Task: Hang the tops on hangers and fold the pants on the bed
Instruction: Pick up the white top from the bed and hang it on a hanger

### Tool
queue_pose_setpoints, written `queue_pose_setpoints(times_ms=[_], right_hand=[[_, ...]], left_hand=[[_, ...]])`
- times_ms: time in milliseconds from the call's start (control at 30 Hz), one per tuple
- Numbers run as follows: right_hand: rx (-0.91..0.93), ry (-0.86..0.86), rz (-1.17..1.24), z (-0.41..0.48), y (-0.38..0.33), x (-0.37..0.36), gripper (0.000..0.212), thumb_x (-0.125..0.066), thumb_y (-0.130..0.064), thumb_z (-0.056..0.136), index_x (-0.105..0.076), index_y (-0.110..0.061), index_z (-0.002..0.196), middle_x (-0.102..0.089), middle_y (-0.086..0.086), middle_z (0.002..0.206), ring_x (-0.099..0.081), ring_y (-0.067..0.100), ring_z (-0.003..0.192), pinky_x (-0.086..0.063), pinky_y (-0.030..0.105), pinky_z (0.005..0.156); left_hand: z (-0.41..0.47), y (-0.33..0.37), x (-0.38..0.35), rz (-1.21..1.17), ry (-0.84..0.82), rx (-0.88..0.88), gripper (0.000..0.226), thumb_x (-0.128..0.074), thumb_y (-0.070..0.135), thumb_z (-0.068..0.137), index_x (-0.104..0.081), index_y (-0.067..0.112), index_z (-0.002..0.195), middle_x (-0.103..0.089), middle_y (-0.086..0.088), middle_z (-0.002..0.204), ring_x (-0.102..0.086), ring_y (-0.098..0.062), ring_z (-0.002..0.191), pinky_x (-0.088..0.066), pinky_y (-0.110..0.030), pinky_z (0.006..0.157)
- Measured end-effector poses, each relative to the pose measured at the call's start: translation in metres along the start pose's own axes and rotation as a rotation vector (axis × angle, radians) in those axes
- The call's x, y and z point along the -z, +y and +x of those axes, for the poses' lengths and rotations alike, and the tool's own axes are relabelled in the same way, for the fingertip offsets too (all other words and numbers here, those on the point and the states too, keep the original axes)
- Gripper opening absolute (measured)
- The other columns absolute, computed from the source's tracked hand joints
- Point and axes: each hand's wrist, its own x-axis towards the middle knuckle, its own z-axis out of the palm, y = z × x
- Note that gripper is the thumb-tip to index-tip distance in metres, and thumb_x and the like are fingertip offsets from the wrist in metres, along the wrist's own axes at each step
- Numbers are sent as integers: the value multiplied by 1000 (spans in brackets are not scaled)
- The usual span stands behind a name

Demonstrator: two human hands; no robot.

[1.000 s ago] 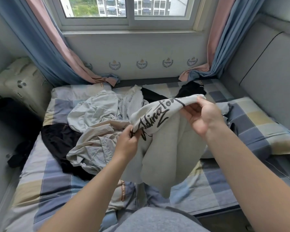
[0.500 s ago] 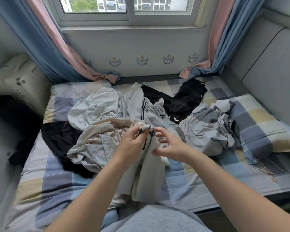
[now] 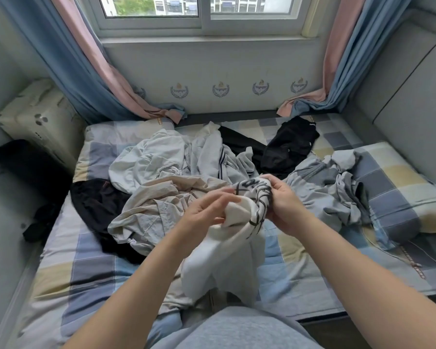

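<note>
At the far left a cream cushion with dark paw prints (image 3: pixel 39 119) leans in the corner, its cover smooth and boxy. Beside it a limp black garment (image 3: pixel 98 205) spreads flat over my checked bedsheet of blue, grey and pale yellow squares (image 3: pixel 81 268). Next comes a crumpled beige woven shirt (image 3: pixel 161 205), creased all over, touching a heap of pale grey soft clothing (image 3: pixel 161 157) behind it. Blue and pink curtains (image 3: pixel 91 71) hang at both sides of the white-framed window (image 3: pixel 204 18), their ends pooling on the mattress edge below a wall printed with small crests.

My left hand (image 3: pixel 202 212) is half open, fingers loosely curved and spread, the fingertips resting against the bunched white knit top with black script lettering (image 3: pixel 227 253). That top is lifted above the bed in front of me, its thick, soft body drooping toward my grey-clad lap. My right hand (image 3: pixel 285 200) is closed around the gathered lettered part, thumb pressed over the fold.

Further right a black folded garment (image 3: pixel 290 144) lies near the window wall, then a rumpled blue-grey pile of thin fabric (image 3: pixel 332 190) rests against a checked pillow (image 3: pixel 398 187). A grey padded headboard panel (image 3: pixel 410 96) closes the right side.
</note>
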Motion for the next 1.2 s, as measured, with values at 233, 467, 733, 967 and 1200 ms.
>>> queue_pose_setpoints(times_ms=[233,467,733,967,1200], right_hand=[[34,-162,85,7,-32,15,36,-41,6,98,-71,-12,92,-68,13,87,-64,25,74,-56,35,66],[42,-60,182,8,-50,18,31,-35,5,100,-63,7,115,-70,23,105,-68,31,91,-57,34,85],[133,172,-418,-3,-25,23,22,-64,-22,96,-57,-21,117,-63,-3,117,-61,9,103,-50,24,79],[93,-107,-539,-33,45,-34,54,-74,-47,81,-49,-37,128,-60,-21,119,-54,-12,111,-48,19,94],[165,184,-695,-16,51,-35,17,-47,-32,82,-50,-37,66,-55,-7,61,-48,11,61,-35,30,53]], left_hand=[[14,-22,10,677,162,-191,65,-56,-11,81,-56,33,128,-52,10,134,-53,-6,116,-43,-23,97],[32,-8,10,617,215,-62,29,-49,14,73,-67,35,79,-66,17,74,-63,-27,82,-50,-42,74],[54,31,13,554,356,70,22,-43,20,77,-43,14,56,-38,16,42,-33,-4,41,-28,-25,44],[49,48,0,682,203,124,38,-51,27,89,-51,12,54,-36,15,40,-32,-6,37,-27,-22,42],[40,62,6,639,200,97,28,-54,18,91,-61,-6,79,-46,0,58,-39,-15,54,-31,-32,56]])
